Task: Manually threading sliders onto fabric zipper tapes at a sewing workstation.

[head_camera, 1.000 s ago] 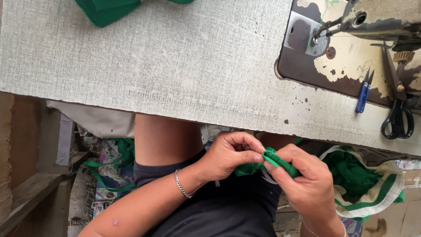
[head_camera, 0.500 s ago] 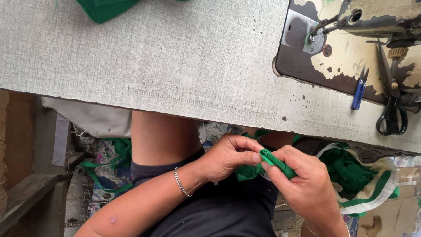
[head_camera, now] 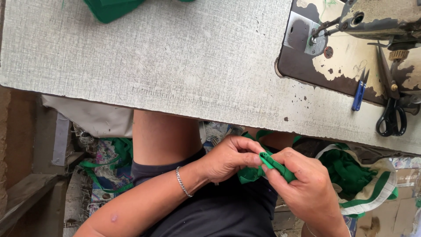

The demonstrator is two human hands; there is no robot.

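Over my lap, below the table edge, both hands work a small folded piece of green fabric [head_camera: 272, 164]. My left hand [head_camera: 230, 158], with a thin chain bracelet on its wrist, pinches one end between thumb and fingers. My right hand [head_camera: 302, 184] grips the other end, with the fabric folded over its fingers. Part of the green piece hangs hidden beneath the hands.
A grey worktable [head_camera: 175, 66] holds a sewing machine [head_camera: 372, 17] at the far right, with blue thread snips [head_camera: 358, 94] and black scissors [head_camera: 391, 118] beside it. More green cloth [head_camera: 112, 8] lies at the far edge. A bag of green and white fabric [head_camera: 359, 175] sits on my right.
My hands have stayed together on the green piece, with small finger shifts. The view has drifted a little to the right.
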